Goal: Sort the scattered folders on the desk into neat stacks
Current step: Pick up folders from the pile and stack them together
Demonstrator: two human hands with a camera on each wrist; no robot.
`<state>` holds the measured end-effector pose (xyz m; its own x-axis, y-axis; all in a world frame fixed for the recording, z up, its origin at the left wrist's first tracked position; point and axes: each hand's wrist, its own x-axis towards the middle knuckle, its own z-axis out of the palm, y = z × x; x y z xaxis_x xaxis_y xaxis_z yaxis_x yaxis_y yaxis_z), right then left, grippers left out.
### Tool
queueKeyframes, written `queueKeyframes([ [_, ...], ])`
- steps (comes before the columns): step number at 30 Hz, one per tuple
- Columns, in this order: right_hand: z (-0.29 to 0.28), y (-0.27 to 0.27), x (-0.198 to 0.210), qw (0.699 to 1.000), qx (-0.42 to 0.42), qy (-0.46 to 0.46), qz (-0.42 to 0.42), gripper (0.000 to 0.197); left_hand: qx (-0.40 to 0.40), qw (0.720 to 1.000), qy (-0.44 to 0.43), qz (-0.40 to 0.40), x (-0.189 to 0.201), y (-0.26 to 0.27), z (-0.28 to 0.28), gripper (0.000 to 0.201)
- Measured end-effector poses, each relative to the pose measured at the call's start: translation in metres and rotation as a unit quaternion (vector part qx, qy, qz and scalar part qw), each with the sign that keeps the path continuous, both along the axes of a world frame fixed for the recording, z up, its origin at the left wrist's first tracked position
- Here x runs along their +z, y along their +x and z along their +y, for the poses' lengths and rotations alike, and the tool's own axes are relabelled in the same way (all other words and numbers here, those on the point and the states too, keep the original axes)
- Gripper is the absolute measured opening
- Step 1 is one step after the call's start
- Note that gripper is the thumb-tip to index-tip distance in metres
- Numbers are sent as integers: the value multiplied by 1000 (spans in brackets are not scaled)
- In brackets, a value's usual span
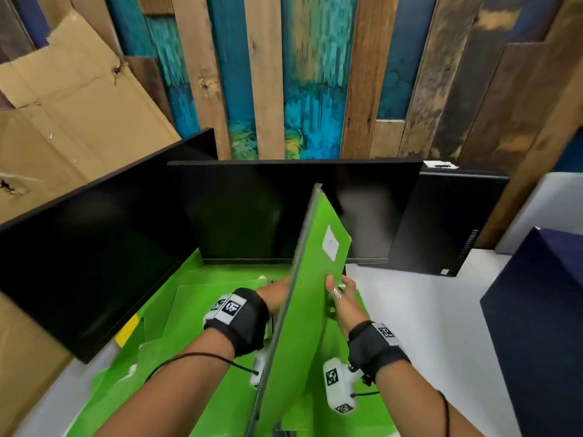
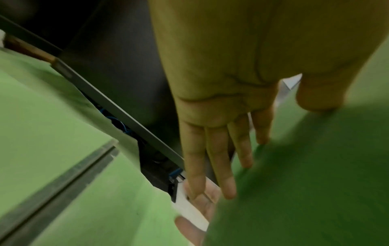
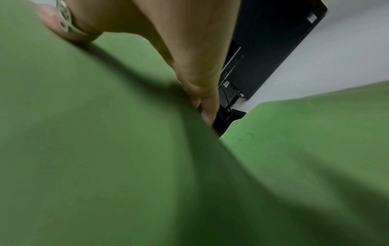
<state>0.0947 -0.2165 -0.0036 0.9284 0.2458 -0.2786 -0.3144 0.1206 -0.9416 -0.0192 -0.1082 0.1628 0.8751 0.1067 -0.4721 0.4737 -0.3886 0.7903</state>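
Nearest, both hands hold one green folder (image 1: 303,298) up on edge above the worktop (image 1: 419,307). The left hand (image 1: 274,294) lies flat against its left face, fingers (image 2: 221,166) straight. The right hand (image 1: 344,298) pinches the folder's right edge, thumb on the front face. Other green folders (image 1: 202,304) lie scattered flat beneath. Beyond stand two dark monitors (image 1: 252,209) and a black computer case (image 1: 441,222).
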Motion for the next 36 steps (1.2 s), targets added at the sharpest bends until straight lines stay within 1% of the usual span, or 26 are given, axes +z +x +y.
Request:
queueKeyframes([
  [1, -1, -2, 1, 1000, -9, 18, 5, 97, 21, 1000, -2, -15, 14, -9, -10, 47],
  [2, -4, -3, 2, 999, -14, 31, 7, 105, 48, 999, -12, -12, 12, -7, -12, 44],
  [3, -8, -2, 3, 999, -24, 44, -2, 96, 49, 998, -26, -26, -1, 2, -8, 43],
  [4, -16, -3, 7, 998, -34, 45, -12, 78, 31, 998, -39, -45, -8, 5, -6, 42],
  [5, -25, 0, 9, 998, -50, 28, -28, 63, 35, 998, -45, -42, -18, 9, -3, 42],
  [6, -35, 2, 12, 997, -60, -11, -50, 58, 64, 996, -45, -41, -27, 13, 2, 42],
  [7, -49, 6, 10, 993, -72, -57, -68, 59, 89, 993, -62, -40, -34, 18, 5, 42],
  [8, -63, 9, 9, 989, -84, -100, -72, 65, 107, 989, -95, -37, -36, 24, 6, 40],
  [9, -79, 12, 4, 982, -105, -145, -67, 77, 103, 987, -120, -37, -43, 32, 7, 37],
  [10, -94, 12, 0, 973, -118, -194, -46, 93, 81, 985, -150, -27, -48, 38, 9, 35],
  [11, -108, 12, -4, 962, -125, -242, -25, 105, 53, 984, -172, -8, -51, 40, 9, 42],
  [12, -122, 11, -8, 948, -123, -294, 0, 110, 34, 983, -180, 9, -56, 43, 8, 52],
  [13, -134, 9, -11, 932, -116, -343, 17, 108, 9, 984, -174, 31, -65, 46, 5, 57],
  [14, -143, 7, -14, 912, -107, -395, 34, 105, -21, 987, -151, 46, -74, 48, -1, 57],
  [16, -158, 3, -18, 877, -94, -469, 51, 103, -51, 997, -55, 32, -94, 51, -24, 52],
  [17, -162, 4, -21, 868, -94, -485, 55, 103, -48, 999, -12, 20, -105, 52, -34, 52],
  [18, -166, 4, -22, 860, -96, -497, 61, 101, -37, 999, 7, 10, -115, 52, -45, 50],
  [20, -174, 1, -23, 842, -102, -523, 79, 98, -33, 999, 22, 2, -138, 53, -64, 48],
  [22, -181, -3, -24, 825, -90, -550, 95, 96, -31, 999, 25, 5, -155, 55, -80, 50],
  [25, -189, -12, -28, 803, -39, -585, 109, 95, -72, 996, 45, 9, -178, 57, -102, 45],
  [27, -192, -16, -38, 789, 14, -607, 94, 92, -129, 987, 93, 20, -192, 58, -115, 44],
  [29, -186, -20, -52, 779, 82, -619, 58, 84, -187, 971, 142, 32, -195, 58, -118, 55],
  [30, -182, -23, -58, 775, 111, -621, 41, 81, -205, 966, 153, 37, -196, 58, -117, 59],
  [31, -177, -27, -64, 772, 138, -620, 29, 80, -210, 964, 158, 43, -198, 60, -114, 60],
  [33, -170, -31, -71, 764, 180, -619, 30, 84, -189, 970, 152, 21, -198, 65, -103, 55],
  [36, -170, -31, -76, 734, 223, -639, 61, 95, -157, 971, 177, -37, -195, 70, -75, 46],
])
